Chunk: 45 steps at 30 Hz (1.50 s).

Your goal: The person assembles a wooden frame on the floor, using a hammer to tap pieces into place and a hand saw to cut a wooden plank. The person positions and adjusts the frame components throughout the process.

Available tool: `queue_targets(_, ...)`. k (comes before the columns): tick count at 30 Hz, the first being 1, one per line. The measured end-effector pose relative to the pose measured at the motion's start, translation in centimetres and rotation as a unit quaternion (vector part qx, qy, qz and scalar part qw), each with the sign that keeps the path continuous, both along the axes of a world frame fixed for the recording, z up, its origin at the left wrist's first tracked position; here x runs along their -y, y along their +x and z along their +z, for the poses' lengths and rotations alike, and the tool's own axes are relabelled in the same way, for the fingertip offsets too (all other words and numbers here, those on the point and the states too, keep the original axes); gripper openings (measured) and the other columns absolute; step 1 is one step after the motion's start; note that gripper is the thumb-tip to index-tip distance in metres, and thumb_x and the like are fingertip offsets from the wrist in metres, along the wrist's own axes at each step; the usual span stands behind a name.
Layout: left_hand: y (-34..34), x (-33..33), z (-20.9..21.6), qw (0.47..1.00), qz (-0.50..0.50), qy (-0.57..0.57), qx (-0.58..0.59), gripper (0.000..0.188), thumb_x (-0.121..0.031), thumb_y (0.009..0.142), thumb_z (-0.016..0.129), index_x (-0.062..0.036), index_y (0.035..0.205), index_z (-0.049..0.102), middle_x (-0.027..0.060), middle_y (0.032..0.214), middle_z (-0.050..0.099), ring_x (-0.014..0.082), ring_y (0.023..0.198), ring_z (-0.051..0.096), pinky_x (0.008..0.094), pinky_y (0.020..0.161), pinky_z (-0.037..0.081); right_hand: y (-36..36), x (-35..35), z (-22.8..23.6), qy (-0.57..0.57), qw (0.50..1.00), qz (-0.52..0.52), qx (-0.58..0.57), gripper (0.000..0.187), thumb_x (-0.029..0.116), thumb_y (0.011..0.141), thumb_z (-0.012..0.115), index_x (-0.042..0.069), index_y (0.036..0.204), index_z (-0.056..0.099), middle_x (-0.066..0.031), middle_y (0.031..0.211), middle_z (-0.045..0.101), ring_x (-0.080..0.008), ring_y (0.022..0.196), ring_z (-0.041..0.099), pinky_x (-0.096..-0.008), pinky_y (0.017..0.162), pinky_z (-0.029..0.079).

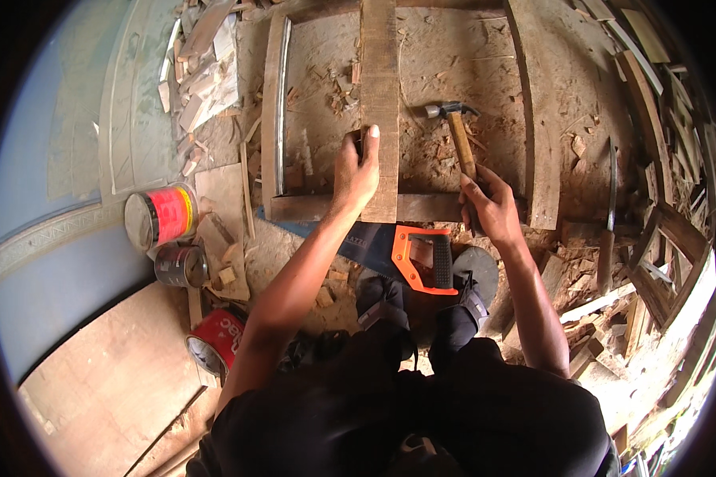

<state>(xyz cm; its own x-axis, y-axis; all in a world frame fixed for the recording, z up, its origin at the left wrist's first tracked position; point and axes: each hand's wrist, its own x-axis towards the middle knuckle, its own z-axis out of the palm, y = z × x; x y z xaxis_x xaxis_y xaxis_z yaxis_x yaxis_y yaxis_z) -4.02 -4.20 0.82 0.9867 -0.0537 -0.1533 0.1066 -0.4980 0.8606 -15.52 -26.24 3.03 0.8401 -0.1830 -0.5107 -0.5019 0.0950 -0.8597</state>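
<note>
My left hand [356, 171] grips the left edge of a long wooden plank [379, 79], thumb lying on its upper face. The plank runs away from me over a wooden frame [302, 208] on the ground. In my right hand [493, 203] is a claw hammer [461, 143], fingers wrapped round its wooden handle, its dark metal head pointing away and raised over the middle of the frame. A handsaw [422, 258] with an orange and black handle lies just in front of my feet, its dark blade partly under my left forearm.
At left stand a red and yellow can [163, 216], a grey can [181, 265] and a red can [216, 340]. Scrap wood [207, 79] lies at the far left. A long-bladed tool [611, 199] and a small wooden frame [670, 262] are at right, beside stacked timber.
</note>
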Motion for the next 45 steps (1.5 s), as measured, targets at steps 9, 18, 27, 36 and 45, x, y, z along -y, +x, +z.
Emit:
queue_targets(9, 0.0, -0.1, 0.8, 0.997, -0.002, 0.006, -0.080, 0.071, -0.062, 0.102, 0.046, 0.0038, 0.124, 0.059, 0.0213, 0.101, 0.067, 0.0298, 0.096, 0.063, 0.0432, 0.089, 0.048, 0.0, -0.1, 0.0, 0.002, 1.000, 0.003, 0.005, 0.030, 0.026, 0.102, 0.063, -0.001, 0.113, 0.060, -0.0032, 0.076, 0.059, -0.0093, 0.052, 0.057, -0.0254, 0.045, 0.042)
queue_targets(18, -0.1, -0.3, -0.6, 0.999, 0.011, -0.029, -0.045, 0.063, -0.058, 0.100, 0.055, 0.0045, 0.108, 0.058, 0.0153, 0.086, 0.064, 0.0236, 0.078, 0.062, 0.0401, 0.071, 0.051, -0.1, -0.2, -0.1, 0.000, 1.000, 0.003, 0.016, 0.032, 0.025, 0.103, 0.060, -0.003, 0.120, 0.060, -0.0029, 0.078, 0.058, -0.0092, 0.052, 0.055, -0.0244, 0.045, 0.043)
queue_targets(27, 0.4, -1.1, -1.3, 0.995, -0.025, -0.005, -0.093, 0.075, -0.069, 0.094, 0.055, 0.0057, 0.102, 0.055, 0.0228, 0.095, 0.061, 0.0318, 0.089, 0.062, 0.0465, 0.077, 0.050, 0.0, -0.6, 0.0, -0.013, 0.999, 0.006, 0.028, 0.024, 0.024, 0.103, 0.061, 0.001, 0.107, 0.062, -0.0023, 0.076, 0.060, -0.0098, 0.051, 0.056, -0.0256, 0.045, 0.042)
queue_targets(36, 0.3, -0.8, -0.3, 0.994, -0.024, -0.034, -0.103, 0.059, -0.054, 0.099, 0.058, 0.0036, 0.094, 0.052, 0.0172, 0.081, 0.058, 0.0259, 0.075, 0.059, 0.0429, 0.066, 0.049, 0.0, -0.5, -0.5, -0.034, 0.999, 0.014, 0.029, 0.028, 0.027, 0.101, 0.061, 0.000, 0.107, 0.063, -0.0023, 0.075, 0.058, -0.0099, 0.051, 0.054, -0.0258, 0.046, 0.041)
queue_targets(45, 0.2, -1.5, 0.2, 0.989, -0.039, -0.042, -0.136, 0.076, -0.065, 0.098, 0.052, 0.0053, 0.125, 0.052, 0.0282, 0.119, 0.062, 0.0359, 0.111, 0.062, 0.0472, 0.096, 0.047, 0.0, -0.3, -0.9, -0.010, 0.999, 0.009, 0.029, 0.026, 0.023, 0.102, 0.061, -0.001, 0.113, 0.062, -0.0023, 0.076, 0.058, -0.0099, 0.051, 0.056, -0.0254, 0.044, 0.042)
